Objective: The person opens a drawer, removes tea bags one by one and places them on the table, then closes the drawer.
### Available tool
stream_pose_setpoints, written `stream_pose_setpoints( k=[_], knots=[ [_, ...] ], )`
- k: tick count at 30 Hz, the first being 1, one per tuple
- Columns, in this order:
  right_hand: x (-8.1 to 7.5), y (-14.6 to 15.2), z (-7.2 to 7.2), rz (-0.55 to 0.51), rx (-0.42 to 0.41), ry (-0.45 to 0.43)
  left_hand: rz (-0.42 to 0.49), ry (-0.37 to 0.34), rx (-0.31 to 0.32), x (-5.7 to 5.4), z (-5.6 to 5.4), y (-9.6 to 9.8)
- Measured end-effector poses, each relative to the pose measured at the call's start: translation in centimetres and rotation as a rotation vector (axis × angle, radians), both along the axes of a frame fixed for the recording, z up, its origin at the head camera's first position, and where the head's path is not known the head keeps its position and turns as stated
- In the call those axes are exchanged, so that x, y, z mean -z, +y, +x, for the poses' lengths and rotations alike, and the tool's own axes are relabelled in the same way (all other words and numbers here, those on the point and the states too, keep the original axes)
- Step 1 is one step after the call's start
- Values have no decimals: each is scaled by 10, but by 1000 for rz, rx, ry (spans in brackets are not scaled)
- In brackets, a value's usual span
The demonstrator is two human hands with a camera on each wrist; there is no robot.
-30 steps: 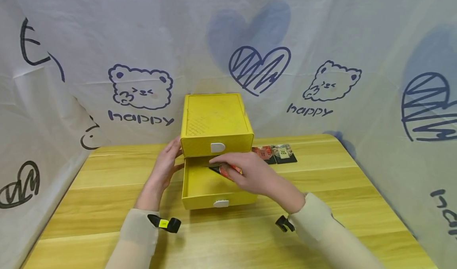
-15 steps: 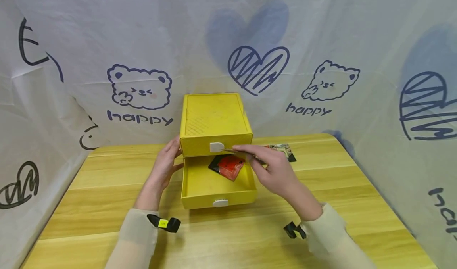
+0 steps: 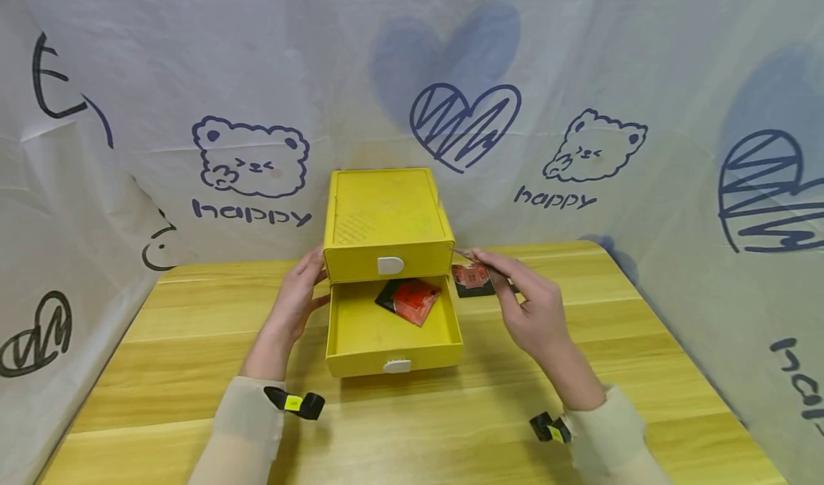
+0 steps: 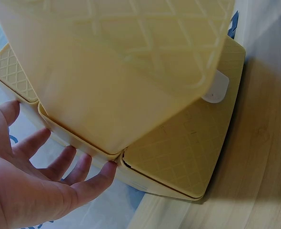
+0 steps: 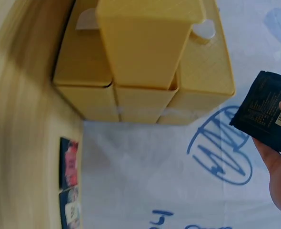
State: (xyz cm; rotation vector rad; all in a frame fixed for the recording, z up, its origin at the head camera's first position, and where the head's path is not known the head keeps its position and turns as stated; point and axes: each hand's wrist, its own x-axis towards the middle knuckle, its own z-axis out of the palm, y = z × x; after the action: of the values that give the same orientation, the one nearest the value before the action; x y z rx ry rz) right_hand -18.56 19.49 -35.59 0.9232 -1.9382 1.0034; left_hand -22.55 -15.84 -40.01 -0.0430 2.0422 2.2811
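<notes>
A yellow drawer cabinet (image 3: 389, 209) stands on the table, its middle drawer (image 3: 367, 331) pulled out. Inside that drawer lies a red-and-black sachet (image 3: 415, 300), slightly askew. With fingers spread, my left hand (image 3: 299, 288) touches the cabinet's left side; the fingertips (image 4: 109, 168) rest along the drawer tiers in the left wrist view. My right hand (image 3: 537, 310) pinches a flat dark sachet (image 5: 266, 109), its printed back and barcode showing in the right wrist view. It is held up right of the cabinet, nearly edge-on in the head view.
On the table right of the cabinet lies a red-and-black sachet (image 3: 472, 277). Beside it is another sachet with a pale label (image 5: 71, 207), mostly covered by my right hand in the head view. A printed white cloth (image 3: 360, 63) hangs behind the table.
My right hand has moved from over the drawer out to the right, carrying a sachet. The red-and-black sachet now shows uncovered in the drawer. My left hand has stayed at the cabinet's side.
</notes>
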Motion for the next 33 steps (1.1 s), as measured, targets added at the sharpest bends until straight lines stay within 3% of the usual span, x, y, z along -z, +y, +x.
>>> stream_pose_setpoints(
  k=[6, 14, 26, 33],
  knots=[
    [14, 10, -1, 20, 84, -9, 1, 2, -5, 0, 0, 0],
    [40, 26, -3, 222, 198, -4, -13, -3, 2, -1, 1, 0],
    [64, 36, -6, 513, 227, -339, 0, -8, -4, -1, 0, 1],
    [78, 39, -11, 600, 229, -441, 5, -10, -9, -1, 0, 0]
  ],
)
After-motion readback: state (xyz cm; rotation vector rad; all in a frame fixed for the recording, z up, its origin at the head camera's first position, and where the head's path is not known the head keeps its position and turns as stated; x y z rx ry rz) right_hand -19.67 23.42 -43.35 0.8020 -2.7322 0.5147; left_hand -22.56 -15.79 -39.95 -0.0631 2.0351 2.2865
